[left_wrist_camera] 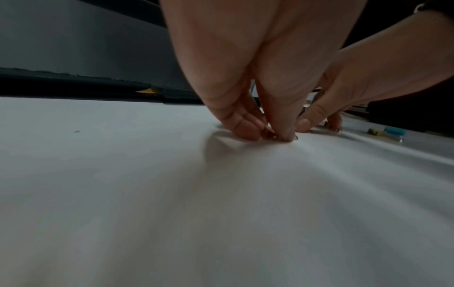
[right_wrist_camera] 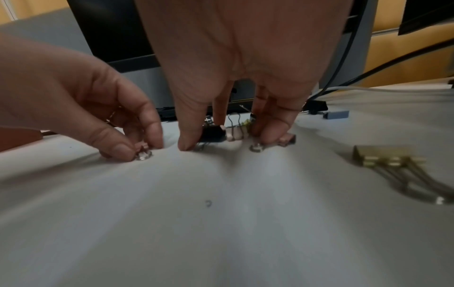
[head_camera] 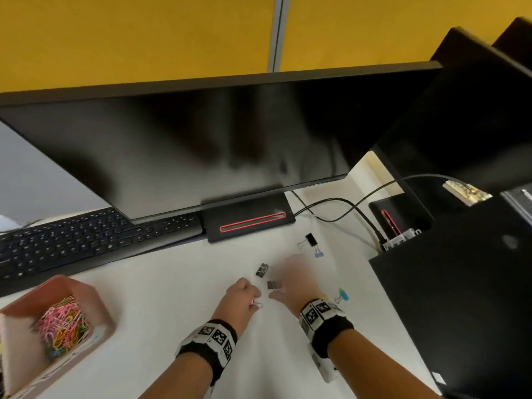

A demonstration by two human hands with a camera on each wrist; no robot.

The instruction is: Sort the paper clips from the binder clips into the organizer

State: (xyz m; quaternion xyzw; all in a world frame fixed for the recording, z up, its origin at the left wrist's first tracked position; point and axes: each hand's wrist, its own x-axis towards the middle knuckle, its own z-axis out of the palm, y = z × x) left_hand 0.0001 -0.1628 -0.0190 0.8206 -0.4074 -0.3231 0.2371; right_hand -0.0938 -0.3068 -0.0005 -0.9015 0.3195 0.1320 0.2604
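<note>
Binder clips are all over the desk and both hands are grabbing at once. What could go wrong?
1. The left hand pinches only the wire loop of a small binder clip, so it might slip out.
2. The right hand reaches into a tight cluster of clips, so it might knock some aside.
3. The pink organizer sits far left, so a clip could drop on the way there.

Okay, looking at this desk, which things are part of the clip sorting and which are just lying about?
Part of the job:
pink organizer with colored paper clips
black binder clip
blue binder clip
teal binder clip
yellow binder clip
left hand
right hand

Just lying about:
monitor
keyboard
cables
</note>
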